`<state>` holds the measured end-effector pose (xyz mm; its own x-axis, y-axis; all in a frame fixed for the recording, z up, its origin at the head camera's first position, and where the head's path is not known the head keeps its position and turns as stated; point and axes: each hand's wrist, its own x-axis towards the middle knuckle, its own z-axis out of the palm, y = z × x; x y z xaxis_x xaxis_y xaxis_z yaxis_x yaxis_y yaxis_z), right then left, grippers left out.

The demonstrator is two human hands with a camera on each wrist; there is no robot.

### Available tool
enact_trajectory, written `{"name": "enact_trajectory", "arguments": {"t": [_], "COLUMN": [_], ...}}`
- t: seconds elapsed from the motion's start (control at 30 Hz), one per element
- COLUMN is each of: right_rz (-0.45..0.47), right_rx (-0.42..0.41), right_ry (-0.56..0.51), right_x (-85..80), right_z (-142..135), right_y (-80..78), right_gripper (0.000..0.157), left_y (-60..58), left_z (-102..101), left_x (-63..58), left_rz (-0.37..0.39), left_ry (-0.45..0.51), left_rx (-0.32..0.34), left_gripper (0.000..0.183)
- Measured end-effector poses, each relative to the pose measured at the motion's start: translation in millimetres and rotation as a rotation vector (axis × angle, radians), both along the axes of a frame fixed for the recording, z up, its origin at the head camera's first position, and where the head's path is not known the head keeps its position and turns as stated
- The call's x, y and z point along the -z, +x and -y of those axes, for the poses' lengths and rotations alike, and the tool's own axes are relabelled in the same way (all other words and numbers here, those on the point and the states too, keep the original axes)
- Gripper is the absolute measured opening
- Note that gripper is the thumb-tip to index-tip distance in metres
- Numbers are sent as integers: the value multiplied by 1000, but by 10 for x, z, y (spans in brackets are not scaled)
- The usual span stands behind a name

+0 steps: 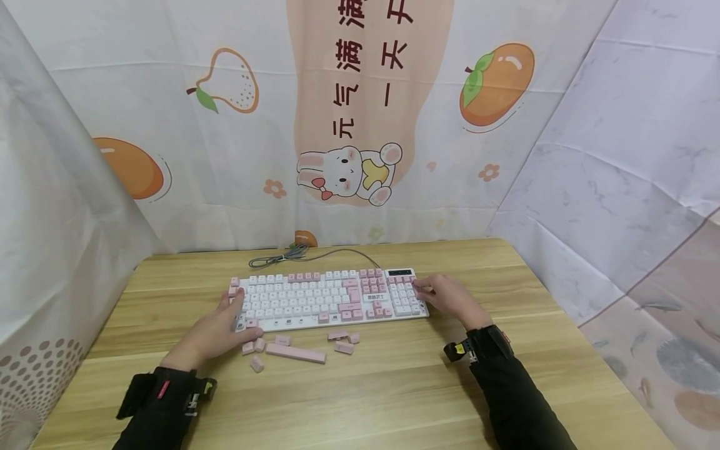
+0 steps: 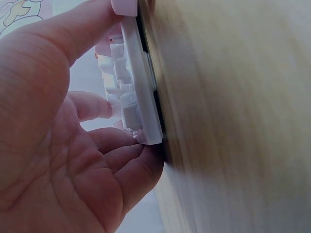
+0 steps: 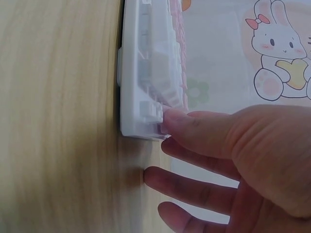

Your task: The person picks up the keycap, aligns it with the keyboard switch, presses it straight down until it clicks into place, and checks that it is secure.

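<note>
A white and pink keyboard lies on the wooden table, its pink keycaps mixed among white ones. My left hand holds its left end, the fingers around the side and the thumb stretched along the front corner. In the left wrist view the fingertips of the left hand curl against the end of the keyboard. At the other end, my right hand grips the right edge near the number pad. The right wrist view has the thumb of the right hand on the keyboard's end, other fingers spread beside it.
In front of the keyboard lie a long pink spacebar keycap and several small loose pink keycaps. A grey cable lies coiled behind the keyboard. A printed cloth hangs at the table's back edge.
</note>
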<state>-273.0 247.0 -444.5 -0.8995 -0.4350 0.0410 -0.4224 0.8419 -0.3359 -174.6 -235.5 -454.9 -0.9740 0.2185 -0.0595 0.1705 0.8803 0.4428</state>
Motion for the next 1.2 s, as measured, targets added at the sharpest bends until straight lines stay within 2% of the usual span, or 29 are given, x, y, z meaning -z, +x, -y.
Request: {"name": "enact_trajectory", "arguments": {"t": [0.37, 0.8, 1.2], "right_rz": [-2, 16, 17], "right_rx": [-37, -36, -15], "right_ry": [-18, -66, -55], "right_x": [-10, -8, -18], "right_z": [-25, -28, -16], "right_y": [-9, -15, -15], "right_gripper": [35, 36, 35], "left_y": [-1, 8, 13], "left_z": [-3, -5, -4], "left_x": [10, -2, -8], "left_rz": [-1, 1, 5], "left_ry": [-4, 0, 15], "left_rx": [-5, -11, -9], "left_gripper": [105, 104, 103]}}
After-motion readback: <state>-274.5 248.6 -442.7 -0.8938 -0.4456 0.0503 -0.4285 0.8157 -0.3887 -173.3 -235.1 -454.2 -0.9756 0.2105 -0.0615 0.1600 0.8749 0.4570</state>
